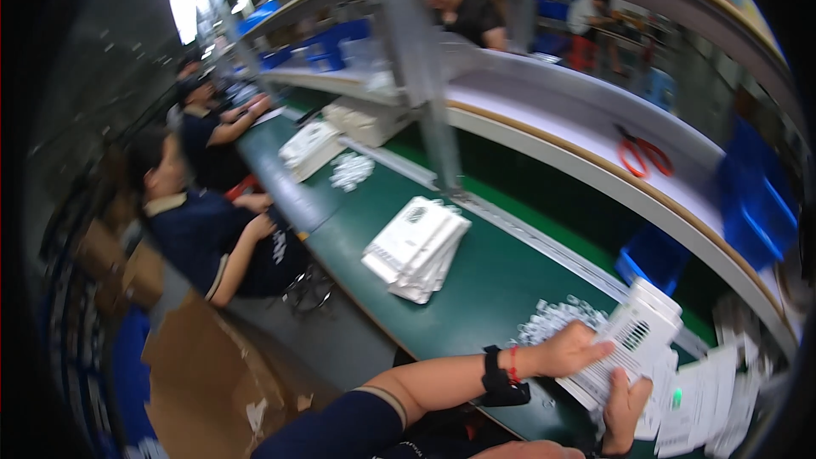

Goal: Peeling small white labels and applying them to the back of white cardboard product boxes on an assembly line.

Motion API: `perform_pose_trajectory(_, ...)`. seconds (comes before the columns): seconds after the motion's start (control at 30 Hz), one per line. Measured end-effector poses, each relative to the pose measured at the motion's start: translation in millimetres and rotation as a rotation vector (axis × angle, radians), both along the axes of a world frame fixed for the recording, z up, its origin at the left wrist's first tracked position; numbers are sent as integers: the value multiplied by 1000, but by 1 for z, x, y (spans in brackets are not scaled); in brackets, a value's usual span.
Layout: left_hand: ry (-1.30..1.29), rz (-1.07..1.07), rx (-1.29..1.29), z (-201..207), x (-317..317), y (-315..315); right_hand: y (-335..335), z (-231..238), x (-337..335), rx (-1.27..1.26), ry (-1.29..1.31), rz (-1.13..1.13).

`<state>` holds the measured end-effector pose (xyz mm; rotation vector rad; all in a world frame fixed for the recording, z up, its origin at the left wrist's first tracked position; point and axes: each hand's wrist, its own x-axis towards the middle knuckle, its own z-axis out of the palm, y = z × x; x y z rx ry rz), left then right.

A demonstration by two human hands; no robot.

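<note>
Over the near right part of the green bench (501,255), both my hands grip a small stack of flat white printed packs (637,319) with dark slotted patterns. My left hand (578,348), with a red bracelet and black wristband on its wrist, is closed on the side edge. At the lower edge, my right hand (627,408) has its fingers bent around the packs. Just beyond my left hand lies a heap of small whitish clear pieces (548,321). More white packs (701,404) lie spread to the right of my right hand.
Another stack of white packs (416,242) sits mid-bench. A shelf (527,132) above carries red-handled scissors (643,157) and a blue bin (756,195). Co-workers (204,229) sit along the left, and a large open cardboard box (212,365) stands at lower left.
</note>
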<state>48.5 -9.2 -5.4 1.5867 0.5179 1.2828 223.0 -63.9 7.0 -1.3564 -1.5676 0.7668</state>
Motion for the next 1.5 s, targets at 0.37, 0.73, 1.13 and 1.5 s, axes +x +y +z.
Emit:
perform_pose_trajectory(0.37,-69,-130,-227,15,-10,-1,7,17,10,-296,-647,283)
perform_pose_trajectory(0.73,-96,-124,-237,16,-7,2,10,-5,18,-159,-442,221)
perform_pose_trajectory(1.13,-106,-114,-279,12,-6,2,2,24,1,-290,-655,209)
perform_pose_trajectory(1.5,601,-84,-161,30,-20,10,13,-10,30,-353,483,-148)
